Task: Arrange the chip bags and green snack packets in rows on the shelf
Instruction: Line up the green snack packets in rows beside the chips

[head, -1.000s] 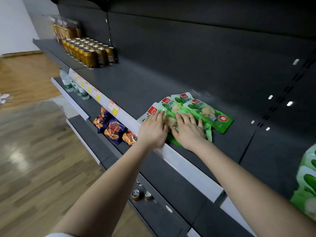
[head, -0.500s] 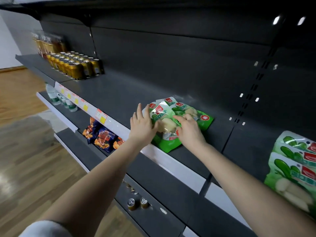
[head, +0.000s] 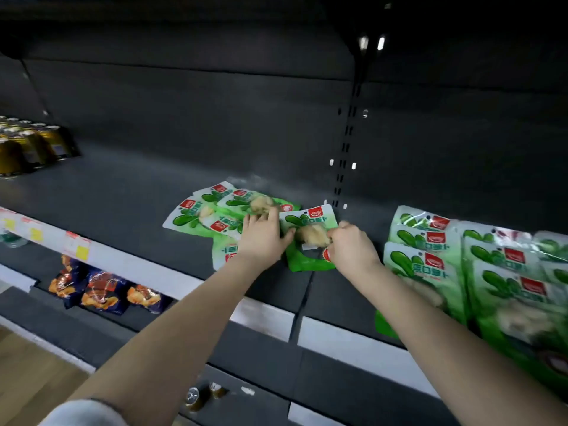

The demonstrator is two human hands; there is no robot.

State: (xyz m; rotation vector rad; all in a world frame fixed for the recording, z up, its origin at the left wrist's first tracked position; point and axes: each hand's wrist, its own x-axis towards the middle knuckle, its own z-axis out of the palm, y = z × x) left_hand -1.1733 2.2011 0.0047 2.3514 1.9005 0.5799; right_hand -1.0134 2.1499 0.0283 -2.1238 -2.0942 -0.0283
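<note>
Head view only.

Step in hand, my read: pulling one green snack packet [head: 309, 221] off the loose pile [head: 201, 212] so it can join the rows.

- Right hand [head: 350, 250]: fingers curled, pinching the packet's right edge near its lower corner.
- Left hand [head: 261, 238]: fingers fairly straight, pressing flat on the pile's right side. The thumb reaches across to the packet's left edge. I can't tell if that is a real pinch or only contact.
- The packet lies flat on the shelf [head: 123, 192], label end toward the back wall, just left of the slotted upright [head: 344, 149]. It touches or overlaps the pile, and I can't tell which.
- The pile is fanned and skewed, several packets overlapping at different angles.
- The packet rows [head: 430, 262] to the right are already laid overlapping, well apart from the held packet.
- The chip bags [head: 101, 295] sit one shelf down, below the price strip [head: 147, 269], in a rough line. Neither hand is near them.
- Gold cans [head: 30, 146] are far left on the same shelf and not involved.

Progress guess: the green side is partly done, the pile is still to clear, and the chips are still to do.

Next move calls for:
- holding the pile down with the left hand while the right slides or lifts the packet clear
- carrying it right past the upright and laying it square against the nearest row, same label orientation

Risk: slick film, so a neighbouring packet may drag along.
</note>
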